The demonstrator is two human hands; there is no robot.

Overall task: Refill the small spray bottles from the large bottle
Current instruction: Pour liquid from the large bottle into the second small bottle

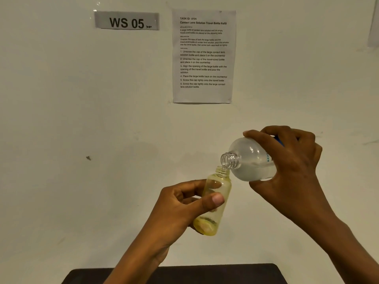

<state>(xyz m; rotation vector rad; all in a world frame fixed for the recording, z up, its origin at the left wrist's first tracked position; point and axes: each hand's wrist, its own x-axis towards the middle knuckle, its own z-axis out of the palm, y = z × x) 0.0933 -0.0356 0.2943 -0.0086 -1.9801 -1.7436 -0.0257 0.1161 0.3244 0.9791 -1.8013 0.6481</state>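
Head camera looks down on both my hands, raised in front of a pale wall (82,119). My left hand (184,203) grips the small bottle (221,182) at about 5 o'clock from the middle of the view, thumb across its front and fingers curled behind. It is yellow-tinted, see-through and uncapped, and it leans so that its open mouth points to 1 o'clock. My right hand (291,160) wraps around the large bottle (250,160) at 4 o'clock from the middle, fingers over the top and thumb underneath. This bottle is tipped nearly on its side, its threaded neck (229,159) aimed toward 8 o'clock, with clear liquid pooled along its lower side. The two mouths meet — the large neck's lip sits right at the small bottle's opening, though I cannot tell whether liquid is running. A printed instruction sheet (203,56) is taped to the wall at 12 o'clock, and a "WS 05" label (127,21) at 11 o'clock. A dark surface (205,273) lies at 6 o'clock, along the bottom edge.
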